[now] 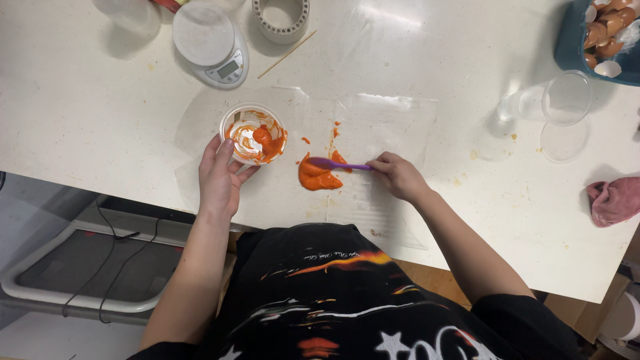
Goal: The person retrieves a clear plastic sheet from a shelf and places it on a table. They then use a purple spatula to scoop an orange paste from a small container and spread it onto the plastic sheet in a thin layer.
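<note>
Orange paste (317, 177) is being spread on a clear plastic sheet (393, 123), which is lying flat on the white table (100, 113) just in front of the person; the blob is sitting near the sheet's middle, with smaller orange streaks (333, 133) above it. A purple spatula (339, 164) is being held by its handle in the right hand (399, 176), whose fingers are closed around the handle; the blade is being pressed into the top of the blob. A small clear bowl (253, 133), smeared inside with leftover orange paste, is being steadied by the left hand (220, 177), partly open, fingers curled against the bowl's near side. The step in hand is judged to be spreading of paste already tipped out; the next move is judged to call for a flat, even blade stroke across the sheet, the sheet being kept from sliding. A white kitchen scale (210, 41) is standing well behind the bowl; a pink cloth (615, 200) is lying at the right edge.
</note>
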Available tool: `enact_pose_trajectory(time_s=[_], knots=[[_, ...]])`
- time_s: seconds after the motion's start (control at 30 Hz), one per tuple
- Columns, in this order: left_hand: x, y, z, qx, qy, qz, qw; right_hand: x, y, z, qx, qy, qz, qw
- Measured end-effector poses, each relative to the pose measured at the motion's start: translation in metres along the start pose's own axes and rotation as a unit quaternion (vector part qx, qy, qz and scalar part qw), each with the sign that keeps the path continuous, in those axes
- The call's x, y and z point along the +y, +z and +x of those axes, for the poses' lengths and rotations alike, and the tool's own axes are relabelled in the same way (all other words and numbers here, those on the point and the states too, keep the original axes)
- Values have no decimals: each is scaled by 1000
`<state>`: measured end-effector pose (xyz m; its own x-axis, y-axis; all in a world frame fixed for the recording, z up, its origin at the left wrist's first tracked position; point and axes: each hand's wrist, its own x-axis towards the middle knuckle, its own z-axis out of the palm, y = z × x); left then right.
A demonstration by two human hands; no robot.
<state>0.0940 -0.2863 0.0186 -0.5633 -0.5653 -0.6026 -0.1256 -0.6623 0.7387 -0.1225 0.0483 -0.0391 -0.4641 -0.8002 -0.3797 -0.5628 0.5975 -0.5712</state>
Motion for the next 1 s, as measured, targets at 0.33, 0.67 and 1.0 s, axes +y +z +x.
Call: enact_pose_trajectory(time_s=[0.33,0.67,1.0], knots=[[5,3,0,-5,6,0,1000,4,0,3,-47,10,92,995],[3,5,-4,-23,11,4,1000,27,0,-7,-13,103,291,951],[-17,27,-2,-59,22,68,996,-26,-66,-49,126,78,317,937]])
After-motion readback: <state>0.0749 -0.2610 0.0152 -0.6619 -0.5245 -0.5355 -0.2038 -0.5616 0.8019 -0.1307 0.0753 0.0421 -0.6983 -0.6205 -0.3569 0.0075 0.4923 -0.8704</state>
